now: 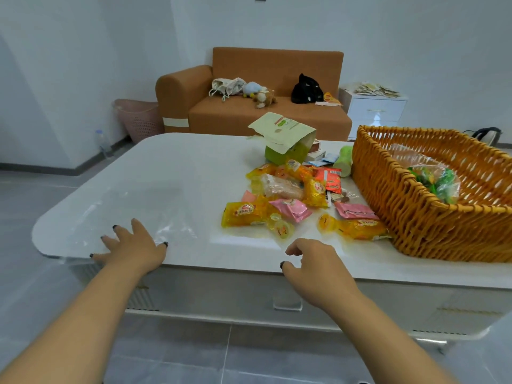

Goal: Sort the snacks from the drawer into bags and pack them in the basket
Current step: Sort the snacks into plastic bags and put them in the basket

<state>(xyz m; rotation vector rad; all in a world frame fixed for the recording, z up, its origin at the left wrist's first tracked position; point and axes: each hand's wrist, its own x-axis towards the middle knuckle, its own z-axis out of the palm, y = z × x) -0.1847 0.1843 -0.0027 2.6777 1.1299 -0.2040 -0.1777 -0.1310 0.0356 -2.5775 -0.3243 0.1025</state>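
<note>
**Snacks heaped beside the basket, my hands at the near edge**

Much here is hard for me to read. A clear plastic bag (155,214) lies flat on the white table (194,167) under my left fingers; I make it out only by its glare and creases, and its edges are lost to me. The wicker basket (415,217) runs off the right side, so its far end is cut off. Inside it sits one clear bag of green-wrapped snacks (435,181), too tangled to count. The print on the wrappers is blurred.

In the pile of snacks (299,195), between my hands and the basket, I count three pink packets, one red packet, one clear pack of pale bread, and several yellow packs that overlap too much for a sure number. Behind them stands one green box (288,142) with its flap torn open.

My left hand (133,245) is spread wide, fingers straight, pressing flat on the bag near the table's left corner. My right hand (313,261) hovers over the near edge, fingers loosely curled, holding nothing, just short of the closest yellow packs.

Beyond the table are one orange sofa (249,87) and one white cabinet (374,109).
</note>
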